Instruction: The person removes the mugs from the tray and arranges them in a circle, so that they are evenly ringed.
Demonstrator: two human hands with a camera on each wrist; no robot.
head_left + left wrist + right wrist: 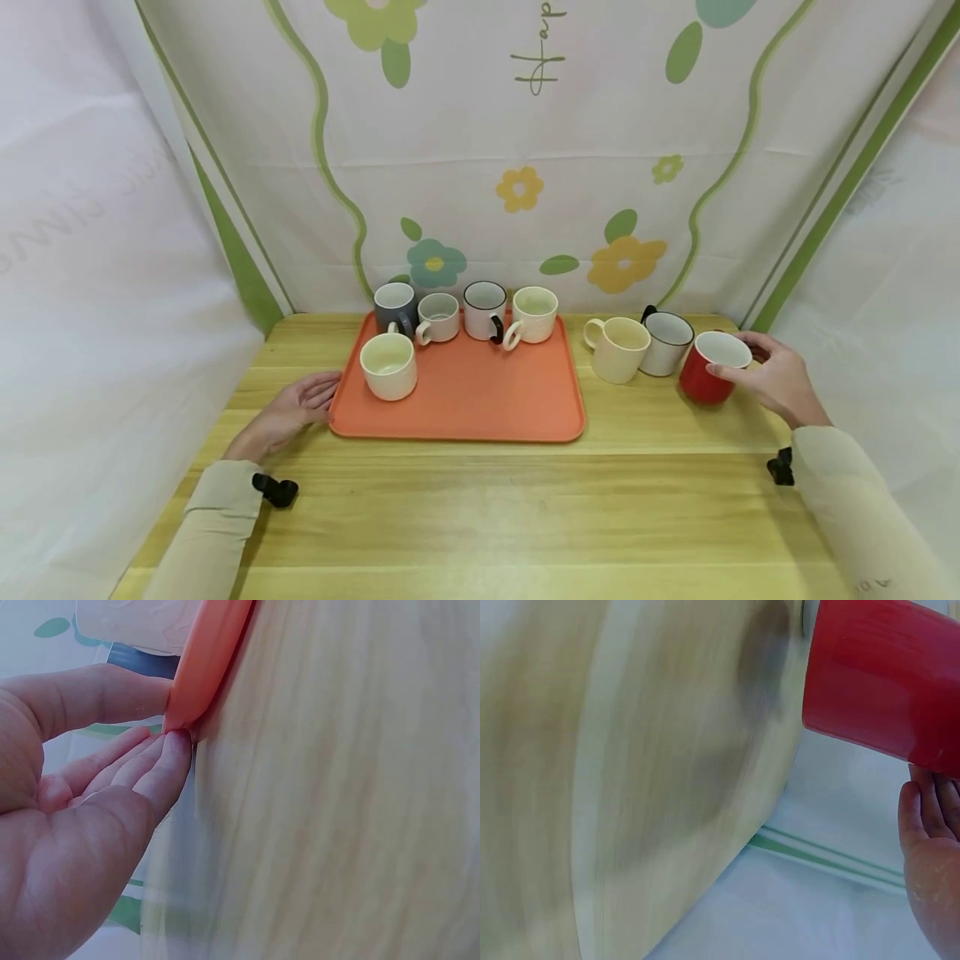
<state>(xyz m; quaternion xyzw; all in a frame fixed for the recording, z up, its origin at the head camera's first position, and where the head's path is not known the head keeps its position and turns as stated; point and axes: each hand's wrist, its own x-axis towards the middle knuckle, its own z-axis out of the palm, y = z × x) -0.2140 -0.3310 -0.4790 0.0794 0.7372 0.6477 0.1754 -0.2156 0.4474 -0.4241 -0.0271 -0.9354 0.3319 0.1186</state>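
Observation:
My left hand (291,410) is at the front left corner of the orange tray (487,396), its thumb and fingertips holding the rim. On the tray, a cream mug (390,371) stands near that hand. Behind it are a blue-grey mug (393,312), a small white cup (437,318), a white mug with a black rim (482,315) and a pale ribbed mug (536,315). My right hand (780,379) grips a red mug (705,379) with a white inside, thumb in front and fingers behind. Its handle is hidden. A shadow falls on the table by the mug's base.
Right of the tray stand a yellowish mug (618,354) and a white dark-rimmed mug (664,350), close beside the red one. The wooden table (480,508) ends at a printed cloth (450,158) behind, with cloth on both sides too.

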